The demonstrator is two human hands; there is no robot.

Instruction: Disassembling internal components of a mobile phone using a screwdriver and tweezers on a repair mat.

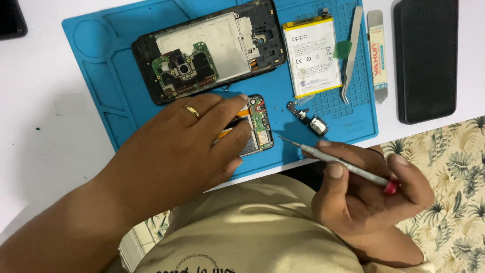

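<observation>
Left hand (194, 139): my grip lies spread and flat, fingers pressing the small circuit-board assembly (258, 124) onto the blue repair mat (101, 76), I judge so it cannot slide; a ring shows on one finger.
Opened phone (209, 50): it lies face down just above my left fingers, back cover off, its motherboard bared and within easy reach.
Small circuit-board assembly: mostly under my left fingertips, its green end poking out to their right, near the mat's front edge.
Loose small parts (308, 119): a charging-port piece and a little square module, set apart on the mat's gridded area, likely so they do not get lost.
Battery (310, 55): a white cell with yellow edging, parked above those parts.
Right hand (364, 194): my grip is pinched closed around the precision screwdriver (338, 162), its tip aimed left, near the assembly but not touching it.
Tweezers (352, 55): on the mat's right edge.
Metal pry tool (377, 55): on the white tabletop (45, 126), beside a black case (426, 58).
</observation>
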